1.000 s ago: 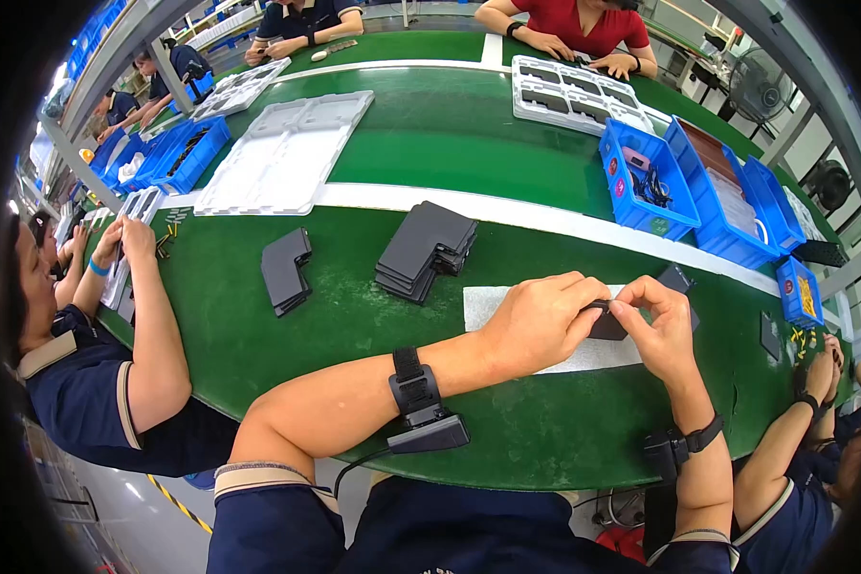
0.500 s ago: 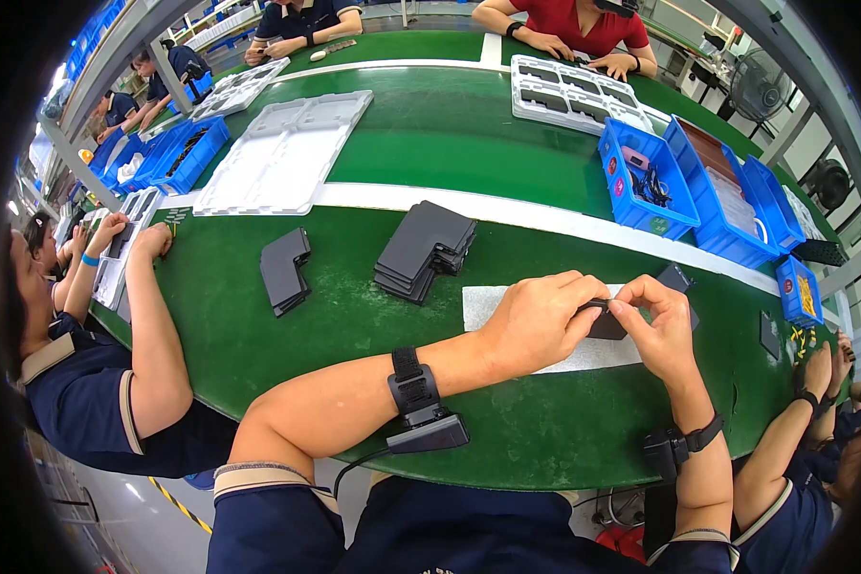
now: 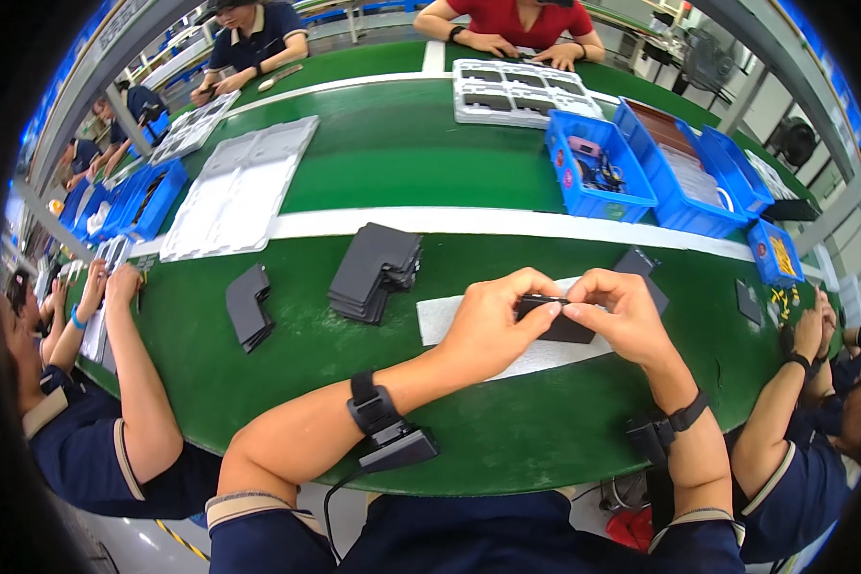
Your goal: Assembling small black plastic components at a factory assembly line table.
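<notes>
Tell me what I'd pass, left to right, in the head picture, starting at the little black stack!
Little black stack, bigger black stack, person's left hand, person's right hand, little blue box with yellow bits.

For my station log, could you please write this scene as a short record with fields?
Left hand: pinching a small dark piece
Right hand: pinching it from the right
Under hands: a dark block over a white sheet
To their left: a larger stack and a smaller stack of dark plates
Farther back: white tray at left, blue bins at right
Table: green
</notes>
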The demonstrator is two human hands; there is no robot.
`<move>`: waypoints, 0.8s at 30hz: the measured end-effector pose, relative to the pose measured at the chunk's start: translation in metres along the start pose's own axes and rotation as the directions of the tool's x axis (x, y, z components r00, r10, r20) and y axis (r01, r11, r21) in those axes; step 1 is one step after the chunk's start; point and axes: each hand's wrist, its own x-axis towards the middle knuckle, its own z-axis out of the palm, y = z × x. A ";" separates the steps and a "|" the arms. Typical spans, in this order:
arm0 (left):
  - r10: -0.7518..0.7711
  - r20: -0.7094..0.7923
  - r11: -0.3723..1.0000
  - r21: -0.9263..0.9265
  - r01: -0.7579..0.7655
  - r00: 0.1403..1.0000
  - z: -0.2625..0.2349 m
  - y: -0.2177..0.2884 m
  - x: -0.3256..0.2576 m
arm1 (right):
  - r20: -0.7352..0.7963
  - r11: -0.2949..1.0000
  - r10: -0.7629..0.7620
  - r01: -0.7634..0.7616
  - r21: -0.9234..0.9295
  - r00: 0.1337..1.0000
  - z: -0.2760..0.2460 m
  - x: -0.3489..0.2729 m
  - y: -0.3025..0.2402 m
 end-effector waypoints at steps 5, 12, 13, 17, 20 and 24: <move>-0.172 0.024 0.959 -0.223 0.173 0.985 -0.019 -0.005 -0.012 | 0.198 0.962 0.024 -0.076 0.262 0.980 0.015 0.016 0.004; -0.216 -0.142 0.964 -0.188 0.188 0.966 -0.024 -0.001 -0.022 | -0.017 0.868 -0.349 0.316 -0.383 0.937 0.040 0.019 -0.001; -0.221 -0.162 0.966 -0.169 0.194 0.962 -0.024 0.000 -0.022 | -0.019 0.851 -0.375 0.336 -0.403 0.927 0.041 0.019 -0.002; -0.213 -0.167 0.965 -0.193 0.180 0.963 -0.028 0.003 -0.023 | -0.012 0.946 -0.232 0.222 -0.237 0.973 0.042 0.022 -0.005; -0.202 -0.128 0.952 -0.260 0.164 0.971 -0.035 0.002 -0.024 | 0.120 0.989 -0.095 0.107 -0.099 0.988 0.035 0.031 0.000; -0.195 -0.114 0.950 -0.269 0.159 0.974 -0.039 0.003 -0.025 | 0.158 0.995 -0.069 0.057 0.079 0.985 0.039 0.033 0.000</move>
